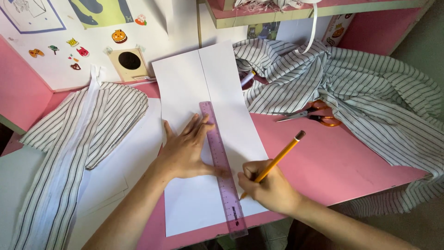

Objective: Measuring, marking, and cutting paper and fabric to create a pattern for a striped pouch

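Purple ruler [222, 169] lies along white paper [199, 88] on the pink table [333, 162], pinned by the left hand [185, 150], fingers spread flat. At 3 o'clock, the right hand [268, 187] clamps a yellow pencil [277, 159], tip at the ruler's edge. Scissors [314, 115] and striped cloth [370, 92] lie toward 2 o'clock.

purple ruler [222, 166] | flat, lengthwise on white paper [203, 88] | yellow pencil [277, 159] tilted
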